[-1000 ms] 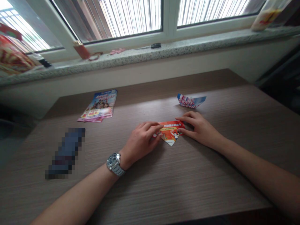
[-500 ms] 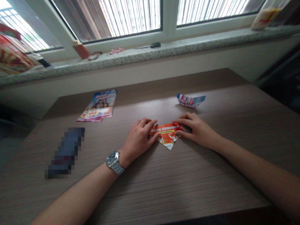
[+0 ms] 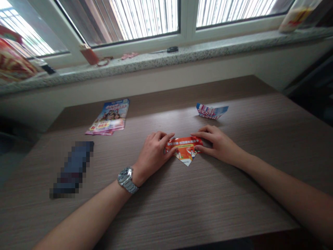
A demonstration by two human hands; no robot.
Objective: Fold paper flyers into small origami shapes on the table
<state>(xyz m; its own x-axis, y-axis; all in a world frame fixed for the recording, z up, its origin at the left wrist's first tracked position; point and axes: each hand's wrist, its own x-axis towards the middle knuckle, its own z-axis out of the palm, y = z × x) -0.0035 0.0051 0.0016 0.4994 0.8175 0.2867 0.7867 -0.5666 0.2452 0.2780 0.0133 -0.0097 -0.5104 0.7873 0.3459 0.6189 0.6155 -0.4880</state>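
Note:
A folded orange paper (image 3: 185,148) with a white point toward me lies on the wooden table. My left hand (image 3: 156,151), with a metal watch (image 3: 127,180) on its wrist, has thumb and fingers at the paper's left corner. At the right corner, my right hand (image 3: 215,144) touches the paper in the same way. Both hands hold it by its two side corners. Beyond my right hand stands a blue and red folded paper boat (image 3: 212,111).
A stack of printed leaflets (image 3: 110,116) lies at the back left of the table (image 3: 166,215). Nearer on the left is a dark, pixelated object (image 3: 74,168). Scissors (image 3: 172,50), a reddish item (image 3: 89,55) and a bag (image 3: 296,19) sit on the windowsill (image 3: 140,64).
The orange paper's lower tip has shifted very slightly to the left. Both hands keep nearly the same position.

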